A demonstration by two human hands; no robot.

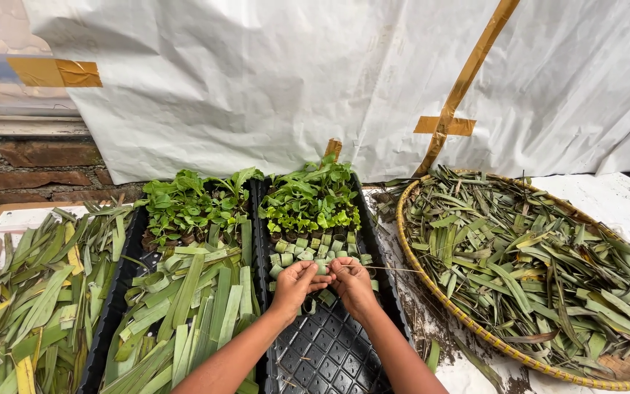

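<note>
Two bare forearms enter from bottom edge, no sleeves visible on either up to where the frame cuts them off. Left hand [297,283] bare: no glove, no ring or bracelet seen. Right hand [353,283] bare too, no glove, no watch or band at the wrist. Fingers short-nailed as far as can be told, nails too small in view to be sure. Forearms slim, no visible marks, tape or bandage. Nothing else of the body or clothing in view

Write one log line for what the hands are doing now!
left hand + right hand: pinching leaf cup | over black tray | seedlings behind
</note>
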